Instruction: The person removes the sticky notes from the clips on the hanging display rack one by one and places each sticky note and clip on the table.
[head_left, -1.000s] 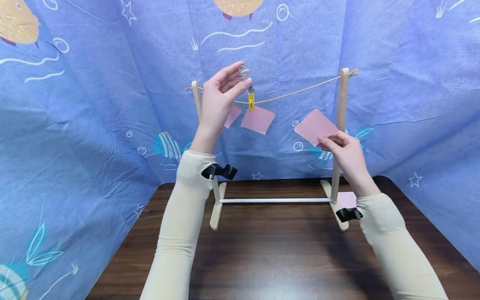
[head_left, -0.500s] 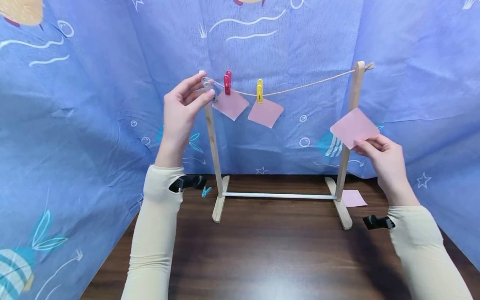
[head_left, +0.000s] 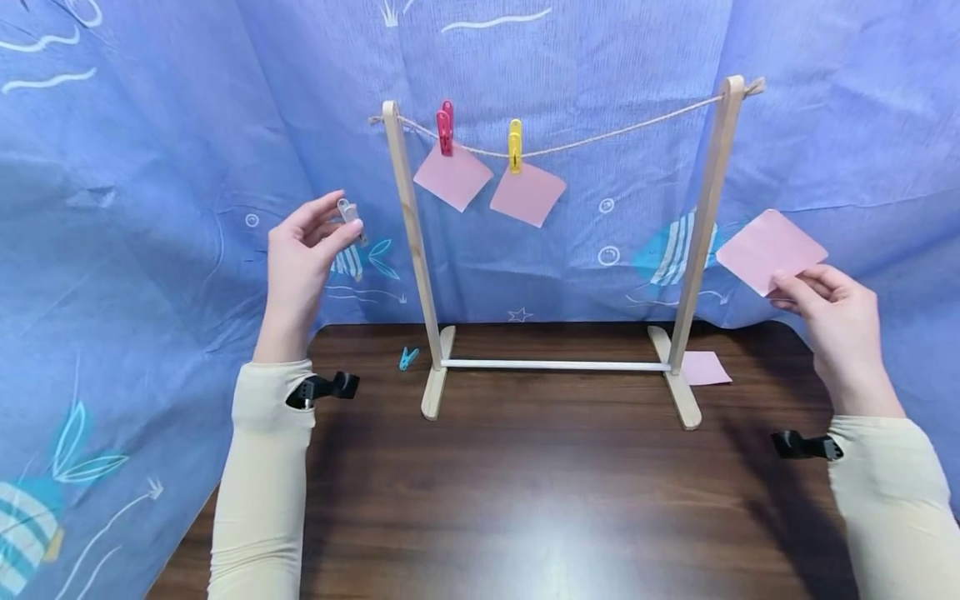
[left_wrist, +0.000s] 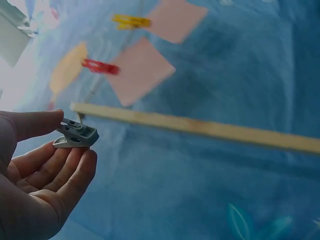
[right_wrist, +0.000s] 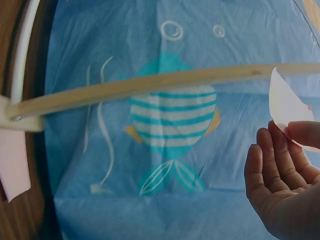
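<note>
Left of the wooden stand, my left hand (head_left: 303, 254) pinches a grey clothespin (head_left: 348, 215) between thumb and fingers; the left wrist view shows the same clothespin (left_wrist: 77, 135) up close. Out to the right of the stand, my right hand (head_left: 843, 321) holds a pink square of paper (head_left: 772, 250) by its lower corner. On the stand's string (head_left: 622, 132) hang two pink papers. A red clothespin (head_left: 446, 129) grips the left paper (head_left: 453, 177), and a yellow clothespin (head_left: 515, 147) grips the right paper (head_left: 528, 195).
The stand has two wooden posts (head_left: 411, 217) joined low down by a white rod (head_left: 555, 365). A blue clothespin (head_left: 408, 358) lies left of its base. Another pink paper (head_left: 705, 368) lies by the right foot. Behind hangs a blue patterned cloth (head_left: 570, 267).
My left hand has moved left and down with the grey clothespin, from in front of the string to beside the stand. My right hand has carried its paper rightward past the right post.
</note>
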